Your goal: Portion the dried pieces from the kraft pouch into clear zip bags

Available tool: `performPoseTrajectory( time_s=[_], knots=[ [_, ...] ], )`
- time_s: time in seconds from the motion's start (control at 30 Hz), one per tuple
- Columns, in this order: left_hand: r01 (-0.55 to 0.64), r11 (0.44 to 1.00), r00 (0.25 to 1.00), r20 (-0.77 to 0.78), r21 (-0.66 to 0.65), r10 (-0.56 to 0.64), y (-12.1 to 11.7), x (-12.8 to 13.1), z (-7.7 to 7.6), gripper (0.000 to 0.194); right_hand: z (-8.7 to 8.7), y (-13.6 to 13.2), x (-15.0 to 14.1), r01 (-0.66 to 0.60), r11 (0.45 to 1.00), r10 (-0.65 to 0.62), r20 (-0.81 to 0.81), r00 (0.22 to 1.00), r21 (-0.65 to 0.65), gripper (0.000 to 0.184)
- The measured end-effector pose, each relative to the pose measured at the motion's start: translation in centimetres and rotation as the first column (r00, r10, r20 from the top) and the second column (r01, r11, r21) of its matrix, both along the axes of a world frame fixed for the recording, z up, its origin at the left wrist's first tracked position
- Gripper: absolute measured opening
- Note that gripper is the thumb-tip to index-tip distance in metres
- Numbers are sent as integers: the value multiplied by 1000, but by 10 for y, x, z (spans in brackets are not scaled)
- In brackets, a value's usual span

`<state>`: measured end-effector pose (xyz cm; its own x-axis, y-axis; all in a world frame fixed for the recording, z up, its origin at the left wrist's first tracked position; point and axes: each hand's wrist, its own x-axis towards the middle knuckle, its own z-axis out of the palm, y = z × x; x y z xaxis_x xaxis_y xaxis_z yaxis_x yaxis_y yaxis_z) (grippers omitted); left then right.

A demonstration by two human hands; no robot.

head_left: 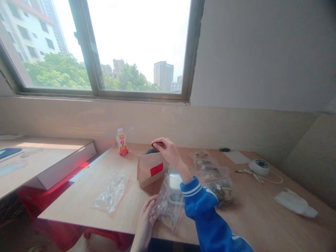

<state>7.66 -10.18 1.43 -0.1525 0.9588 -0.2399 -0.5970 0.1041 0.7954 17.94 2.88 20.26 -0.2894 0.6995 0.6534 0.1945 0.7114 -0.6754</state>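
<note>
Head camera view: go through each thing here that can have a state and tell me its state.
Brown paper bag with red label, upright, open
Right hand, pinching a dark flat item at the bag's mouth
Left hand, gripping a crumpled clear zip bag
Flat clear zip bag, lying nearly empty
Clear zip bags of dried pieces, filled, in a row
White plastic bottle, upright, capped

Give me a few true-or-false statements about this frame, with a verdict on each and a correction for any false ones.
1. The right hand holds a dark item at the mouth of a kraft paper bag. True.
2. The left hand grips the paper bag. False: it is on a clear zip bag.
3. A white-capped plastic bottle stands on the wooden table. True.
4. A white round device lies left of the paper bag. False: it lies to the right.
</note>
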Motion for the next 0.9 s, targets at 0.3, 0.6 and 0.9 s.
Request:
performPoseTrajectory(
  time_s=[0.3,0.6,0.9],
  knots=[
    [31,1000,1000,-3,5,-31,0,1,5,38,-2,0,9,47,998,-54,168,984,40,18],
    [33,999,999,25,21,-34,0,0,1,37,-9,8,-2,133,990,-135,53,989,43,11],
    [20,1000,1000,3,9,-20,0,1,2,37,-11,-9,18,224,975,-224,-13,975,-8,21]
  ],
)
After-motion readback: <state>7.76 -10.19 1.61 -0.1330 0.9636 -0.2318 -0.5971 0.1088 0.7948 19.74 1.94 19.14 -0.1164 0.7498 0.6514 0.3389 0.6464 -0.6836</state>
